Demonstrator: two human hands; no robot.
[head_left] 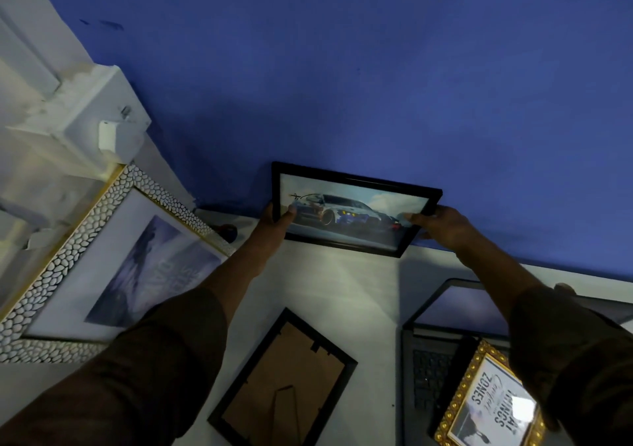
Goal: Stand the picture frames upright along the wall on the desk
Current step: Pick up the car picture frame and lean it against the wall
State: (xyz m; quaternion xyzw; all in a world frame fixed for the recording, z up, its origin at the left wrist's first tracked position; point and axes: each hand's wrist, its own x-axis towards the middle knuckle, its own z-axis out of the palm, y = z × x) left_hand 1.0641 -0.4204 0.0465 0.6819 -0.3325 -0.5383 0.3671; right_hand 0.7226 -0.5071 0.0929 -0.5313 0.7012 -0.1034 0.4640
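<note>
A black-framed car picture stands against the blue wall at the back of the white desk. My left hand grips its left edge and my right hand grips its right edge. A large frame with a white pebble border leans at the left. A black frame lies face down near the middle, its brown backing and stand showing. A gold-bordered frame with printed words lies at the lower right, partly hidden by my right sleeve.
An open dark laptop sits at the right, under the gold frame. A white window sill and casing jut out at the upper left. A small dark round object sits by the wall beside the pebble frame.
</note>
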